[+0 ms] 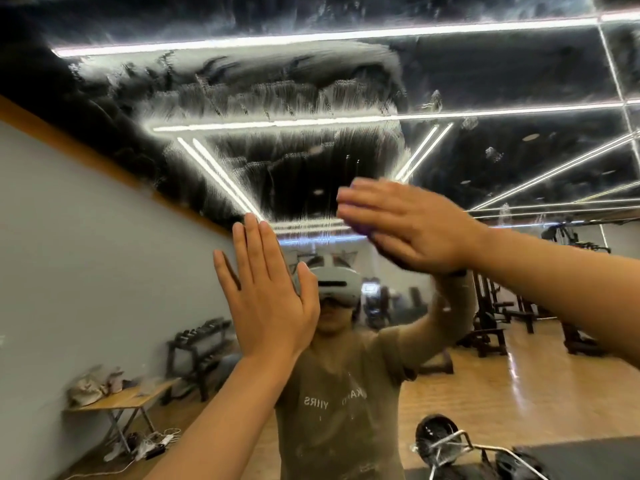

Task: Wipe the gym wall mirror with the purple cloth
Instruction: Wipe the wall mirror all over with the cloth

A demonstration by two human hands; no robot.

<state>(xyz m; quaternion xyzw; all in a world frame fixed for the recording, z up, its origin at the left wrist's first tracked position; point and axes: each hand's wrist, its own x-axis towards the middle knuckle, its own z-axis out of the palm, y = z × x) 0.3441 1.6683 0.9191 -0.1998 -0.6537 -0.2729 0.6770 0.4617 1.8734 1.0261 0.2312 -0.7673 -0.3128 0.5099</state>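
Tabletop (138,396): reflected at lower left, a folding one, with a heap of bags or cloth on it (too blurred to name).
Dumbbell rack (197,344): reflected just right of it, against the grey wall.
Left hand (266,292): flat on the mirror (485,74), fingers straight and together.
Streaks (277,109): white smears across the glass above both hands.
Purple cloth (362,228): pressed to the mirror under the right hand (408,223), only an edge showing.
Right hand: fingers straight, blurred.
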